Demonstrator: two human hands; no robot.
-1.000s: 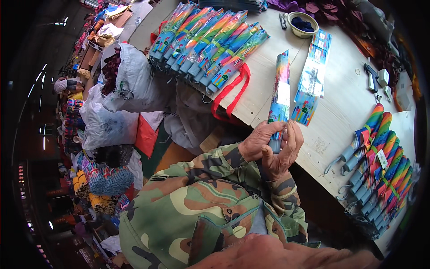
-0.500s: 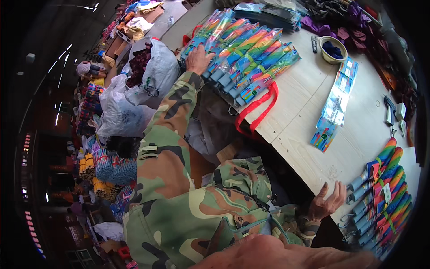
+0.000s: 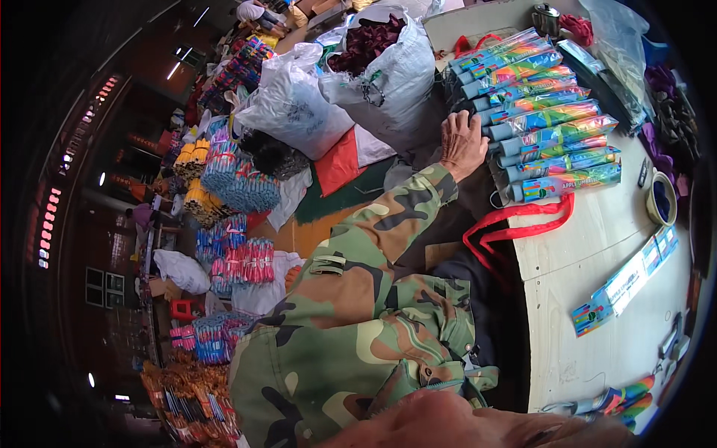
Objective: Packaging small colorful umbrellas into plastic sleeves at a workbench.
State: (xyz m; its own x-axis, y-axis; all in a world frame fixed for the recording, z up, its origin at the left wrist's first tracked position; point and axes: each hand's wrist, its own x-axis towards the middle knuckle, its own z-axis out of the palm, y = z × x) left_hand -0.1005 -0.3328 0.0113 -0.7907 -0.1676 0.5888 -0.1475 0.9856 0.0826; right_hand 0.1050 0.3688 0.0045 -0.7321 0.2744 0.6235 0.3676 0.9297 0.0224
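Observation:
Several rainbow-coloured folding umbrellas (image 3: 571,145) in clear printed sleeves lie in a row on the pale table (image 3: 560,299). Their grey handles point toward me, over the table's near edge. My left hand (image 3: 464,142) is at those handle ends, near the middle of the row. Its fingers are bent and slightly apart, with nothing seen between them. Whether the fingertips touch a handle is hard to make out. A red strap (image 3: 515,228) loops out from below the row and hangs past the table edge. My right hand does not show.
Flat printed sleeves (image 3: 624,291) lie on the table by a small bowl (image 3: 660,200) of dark blue stuff. More rainbow umbrellas (image 3: 627,399) are at the lower right. White sacks (image 3: 396,89) stand on the floor left of the table, with bundled umbrellas (image 3: 243,175) beyond.
The view has swung left, and my right hand has gone out of it. My left hand has come off the top of the umbrellas to their handle ends, its fingers more bent.

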